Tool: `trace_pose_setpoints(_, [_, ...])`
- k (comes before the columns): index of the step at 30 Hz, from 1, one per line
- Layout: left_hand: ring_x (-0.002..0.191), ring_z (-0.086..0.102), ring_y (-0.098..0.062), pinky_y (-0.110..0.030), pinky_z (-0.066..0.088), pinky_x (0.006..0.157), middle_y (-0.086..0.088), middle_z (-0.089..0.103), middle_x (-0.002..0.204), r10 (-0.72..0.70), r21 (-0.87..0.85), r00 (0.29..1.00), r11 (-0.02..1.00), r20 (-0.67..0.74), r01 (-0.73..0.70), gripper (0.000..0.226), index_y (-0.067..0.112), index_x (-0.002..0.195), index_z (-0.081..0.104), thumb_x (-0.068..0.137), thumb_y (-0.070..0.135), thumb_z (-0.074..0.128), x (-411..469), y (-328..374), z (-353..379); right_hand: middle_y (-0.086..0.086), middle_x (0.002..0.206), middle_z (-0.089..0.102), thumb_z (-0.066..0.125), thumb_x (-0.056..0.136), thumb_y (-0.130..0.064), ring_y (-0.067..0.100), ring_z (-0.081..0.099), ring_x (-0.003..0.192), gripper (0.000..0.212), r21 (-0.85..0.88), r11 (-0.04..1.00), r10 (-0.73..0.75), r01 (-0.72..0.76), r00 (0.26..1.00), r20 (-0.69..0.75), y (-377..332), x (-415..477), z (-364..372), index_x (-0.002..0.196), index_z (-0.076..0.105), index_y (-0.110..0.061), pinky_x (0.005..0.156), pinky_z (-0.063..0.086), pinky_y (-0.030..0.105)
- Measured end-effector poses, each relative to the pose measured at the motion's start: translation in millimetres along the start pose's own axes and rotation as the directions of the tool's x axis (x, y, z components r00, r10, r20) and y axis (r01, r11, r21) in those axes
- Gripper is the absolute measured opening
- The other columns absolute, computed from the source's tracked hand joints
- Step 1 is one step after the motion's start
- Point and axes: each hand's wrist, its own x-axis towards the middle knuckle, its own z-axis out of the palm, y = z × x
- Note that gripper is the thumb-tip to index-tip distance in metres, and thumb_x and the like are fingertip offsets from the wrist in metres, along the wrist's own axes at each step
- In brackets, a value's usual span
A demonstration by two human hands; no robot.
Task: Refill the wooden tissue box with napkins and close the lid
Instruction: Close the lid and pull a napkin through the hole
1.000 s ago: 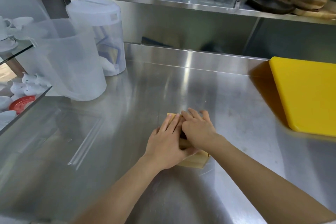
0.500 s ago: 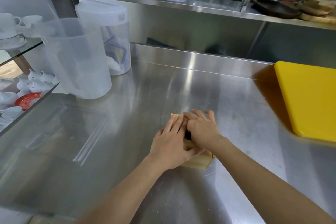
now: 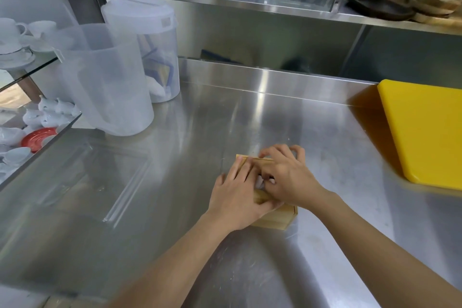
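A person's flat left hand (image 3: 237, 192) steadies the small pale wooden tissue box (image 3: 275, 215) while curled right hand (image 3: 287, 175) tucks white napkin (image 3: 260, 182) (barely visible); lid-closing likely follows.

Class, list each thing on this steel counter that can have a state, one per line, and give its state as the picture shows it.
Light wooden tissue box: flat on the counter, under both hands.
White napkin: showing at the box top.
Left hand: pressed flat on the box.
Right hand: fingers curled at the napkin.
Clear plastic jug: upright, no lid.
Lidded clear container: upright, closed.
Yellow cutting board: lying flat.
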Motion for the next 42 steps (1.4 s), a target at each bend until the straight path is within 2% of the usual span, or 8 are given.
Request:
trace_pose_setpoints(4, [0.14, 0.0, -0.012, -0.048, 0.018, 0.109, 0.007, 0.014, 0.155, 0.007, -0.045, 0.995, 0.999, 0.096, -0.003, 0.079, 0.031, 0.132, 0.03, 0.067, 0.076, 0.036, 5.5, -3.6, -4.5, -0.001, 0.07, 0.054, 0.058, 0.069, -0.007, 0.021, 0.051, 0.071, 0.007, 0.117, 0.993, -0.03, 0.029, 1.0, 0.008, 5.6, -4.9, -3.6, 0.064, 0.055, -0.01, 0.08, 0.026, 0.033])
trace_pose_setpoints(9, [0.118, 0.029, -0.019, -0.03, 0.015, 0.092, 0.004, 0.039, 0.125, 0.081, -0.244, 0.988, 0.969, 0.133, -0.047, 0.031, 0.023, 0.099, 0.05, 0.073, 0.033, 0.061, 23.3, -12.8, -23.2, -0.02, 0.059, 0.037, 0.055, 0.08, -0.012, -0.003, 0.037, 0.054, 0.017, 0.286, 0.958, -0.057, 0.027, 0.994, 0.097, 9.9, -7.2, -2.7, 0.074, 0.042, -0.021, 0.076, 0.024, 0.024])
trace_pose_setpoints(16, [0.099, 0.043, -0.014, -0.029, 0.024, 0.09, 0.009, 0.052, 0.083, 0.2, -0.299, 0.95, 0.946, 0.242, -0.123, 0.03, 0.031, 0.062, 0.04, 0.077, 0.023, 0.066, 31.8, -19.0, -40.1, -0.016, 0.079, 0.056, 0.066, 0.08, -0.03, -0.003, 0.046, 0.082, 0.015, 0.394, 0.912, 0.004, -0.116, 0.962, 0.274, 18.7, -7.2, -6.7, 0.089, 0.058, -0.021, 0.085, 0.022, 0.018])
trace_pose_setpoints(22, [0.084, 0.046, -0.014, -0.025, 0.034, 0.065, 0.013, 0.057, 0.081, 0.137, -0.384, 0.961, 0.923, 0.239, -0.036, 0.023, 0.036, 0.067, 0.047, 0.078, 0.031, 0.067, 32.4, -21.8, -46.1, -0.007, 0.085, 0.055, 0.055, 0.089, -0.015, 0.005, 0.043, 0.083, 0.011, 0.36, 0.906, 0.097, -0.223, 0.937, 0.337, 29.4, -10.9, -13.3, 0.095, 0.064, -0.015, 0.08, 0.024, 0.023])
trace_pose_setpoints(27, [0.071, 0.055, -0.01, -0.028, 0.044, 0.066, 0.004, 0.065, 0.081, 0.114, -0.5, 0.98, 0.866, 0.162, -0.018, 0.011, 0.033, 0.076, 0.058, 0.076, 0.028, 0.069, 33.0, -22.7, -47.1, -0.003, 0.075, 0.054, 0.048, 0.091, -0.007, 0.013, 0.047, 0.071, 0.023, 0.645, 0.678, 0.2, -0.353, 0.933, 0.301, 27.1, -17.4, -10.3, 0.075, 0.055, -0.022, 0.058, 0.037, 0.016])
trace_pose_setpoints(35, [0.066, 0.055, -0.007, -0.022, 0.043, 0.065, 0.007, 0.063, 0.071, 0.066, -0.673, 0.996, 0.739, 0.066, -0.004, 0.016, 0.033, 0.068, 0.064, 0.078, 0.02, 0.069, 30.8, -26.8, -39.4, -0.005, 0.07, 0.044, 0.049, 0.093, -0.013, 0.009, 0.039, 0.066, 0.024, 0.812, 0.453, 0.263, -0.368, 0.925, 0.272, 29.9, -25.2, -0.7, 0.071, 0.05, -0.022, 0.058, 0.033, 0.017])
trace_pose_setpoints(40, [0.07, 0.053, -0.013, -0.029, 0.042, 0.07, -0.002, 0.061, 0.075, 0.051, -0.731, 0.998, 0.682, 0.04, -0.005, 0.013, 0.022, 0.072, 0.062, 0.084, 0.018, 0.063, 31.2, -32.5, -37.0, -0.005, 0.083, 0.05, 0.067, 0.081, -0.021, 0.013, 0.046, 0.076, 0.013, 0.663, 0.645, 0.207, -0.38, 0.922, 0.328, 36.7, -23.0, 0.7, 0.084, 0.06, -0.01, 0.077, 0.035, 0.028])
trace_pose_setpoints(42, [0.074, 0.055, -0.016, -0.032, 0.042, 0.072, -0.004, 0.062, 0.077, 0.07, -0.731, 0.995, 0.683, 0.075, 0.007, 0.011, 0.019, 0.076, 0.06, 0.087, 0.019, 0.059, 31.3, -34.0, -34.7, 0.001, 0.09, 0.052, 0.067, 0.081, -0.017, 0.016, 0.046, 0.08, 0.014, 0.685, 0.606, 0.214, -0.405, 0.912, 0.35, 37.9, -22.7, -0.6, 0.082, 0.06, -0.006, 0.072, 0.037, 0.024])
